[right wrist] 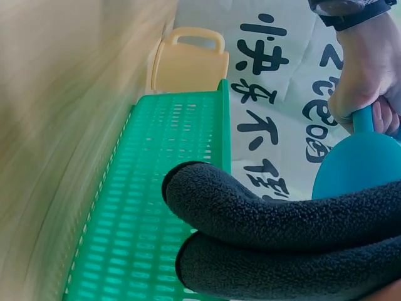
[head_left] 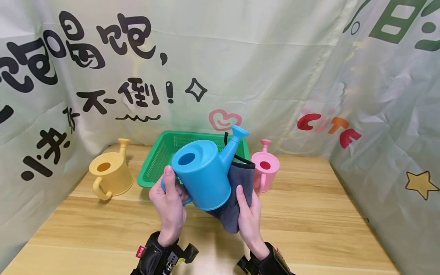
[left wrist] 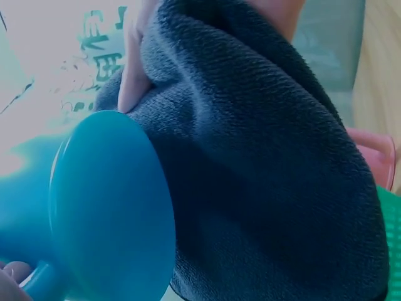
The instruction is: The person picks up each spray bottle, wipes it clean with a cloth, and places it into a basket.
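Two black wrist straps (head_left: 151, 259) sit nearest the head camera, at the lower edge of its view. Beyond them, the left grip (head_left: 169, 208) is clamped on the handle (head_left: 187, 201) of a blue watering can (head_left: 207, 177), with the thumb up along the can's side. The can is held off the counter (head_left: 316, 214), in front of a green basket (head_left: 146, 168), and its body is tilted, base toward the right. The right grip (head_left: 250, 221) is closed on a dark grey cloth (head_left: 240, 183) with black edging, thumb on the near face; the other fingers are partly hidden.

The relation to judge by is can to cloth: the can's long axis, handle to spout (head_left: 229, 152), runs from the left grip up and away to the right. The spout and base are thus the parts nearer the right grip, and the cloth hangs just beside and behind them. Whether it touches the can, I cannot tell.

A yellow watering can (head_left: 115, 177) stands left of the basket, a pink one (head_left: 271, 172) right of it, partly behind the right grip.
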The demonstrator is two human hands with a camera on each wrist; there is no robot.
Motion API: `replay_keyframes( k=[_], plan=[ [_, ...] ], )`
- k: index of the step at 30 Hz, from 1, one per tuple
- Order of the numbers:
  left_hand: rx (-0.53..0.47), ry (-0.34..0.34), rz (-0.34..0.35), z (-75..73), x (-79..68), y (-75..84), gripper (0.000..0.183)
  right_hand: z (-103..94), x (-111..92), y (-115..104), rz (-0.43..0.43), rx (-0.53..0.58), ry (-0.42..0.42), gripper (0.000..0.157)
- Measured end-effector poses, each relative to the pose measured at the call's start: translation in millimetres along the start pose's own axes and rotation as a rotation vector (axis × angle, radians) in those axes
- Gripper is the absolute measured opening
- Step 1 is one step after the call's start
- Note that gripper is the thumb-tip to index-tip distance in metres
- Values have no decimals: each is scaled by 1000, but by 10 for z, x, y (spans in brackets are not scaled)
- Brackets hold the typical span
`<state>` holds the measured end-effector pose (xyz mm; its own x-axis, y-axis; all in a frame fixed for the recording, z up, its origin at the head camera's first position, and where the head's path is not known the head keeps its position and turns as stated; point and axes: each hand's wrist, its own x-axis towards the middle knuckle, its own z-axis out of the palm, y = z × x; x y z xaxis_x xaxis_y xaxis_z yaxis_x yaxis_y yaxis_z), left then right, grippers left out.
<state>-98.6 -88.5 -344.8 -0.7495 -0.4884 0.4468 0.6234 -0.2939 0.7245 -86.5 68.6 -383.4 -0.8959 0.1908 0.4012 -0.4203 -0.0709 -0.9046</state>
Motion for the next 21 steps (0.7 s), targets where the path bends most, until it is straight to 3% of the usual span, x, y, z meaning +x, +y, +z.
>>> replay_keyframes(
  k=[9, 15, 21],
  plan=[
    [60, 6, 104, 25, -54, -49, 54, 27, -39, 42, -218, -62, 5, 27],
    [59, -77, 228, 48, -107, -87, 56, 39, -45, 37, -247, -51, 21, 28],
    [200, -180, 419, 60, -124, -159, 48, 29, -46, 7, -237, -63, 47, 27]
  ],
)
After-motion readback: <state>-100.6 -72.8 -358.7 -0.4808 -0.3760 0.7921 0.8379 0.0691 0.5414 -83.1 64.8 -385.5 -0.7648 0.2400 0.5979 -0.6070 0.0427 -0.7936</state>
